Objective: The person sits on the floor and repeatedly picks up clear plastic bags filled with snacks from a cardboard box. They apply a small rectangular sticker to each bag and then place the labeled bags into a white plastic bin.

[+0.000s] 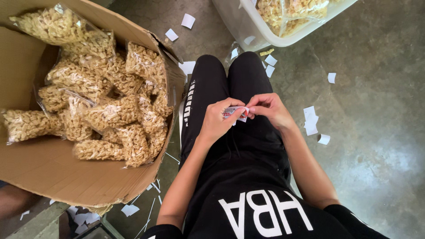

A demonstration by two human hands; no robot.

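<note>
Fingers: left hand point(217, 120) and right hand point(270, 108) both pinched tight on one small sticker label point(235, 113), tips close together, not spread.
Label spot: over the lap, between the two hands, touching both.
Label look: small, white with red and blue print, a bit bent.
Long way of label: runs side to side, from one hand to the other.
Which hand nearer: both on it; left hand holds the bigger part, right hand holds just the edge by its fingertips.
Peel side: right edge of the label, at the right fingertips.
Lap: black pants point(230, 88) and black shirt point(261, 208) with big white letters.
Box: big cardboard box point(53, 168) on the left side, near the left arm, open on top.
Bags in box: many clear bags of pale yellow snacks point(106, 110), piled up, some lying flat.
Tub: white plastic tub point(265, 37) up ahead, more snack bags inside, well apart from the hands.
Floor: grey concrete floor point(380, 132), with little white paper scraps point(311, 120) lying around the legs.
</note>
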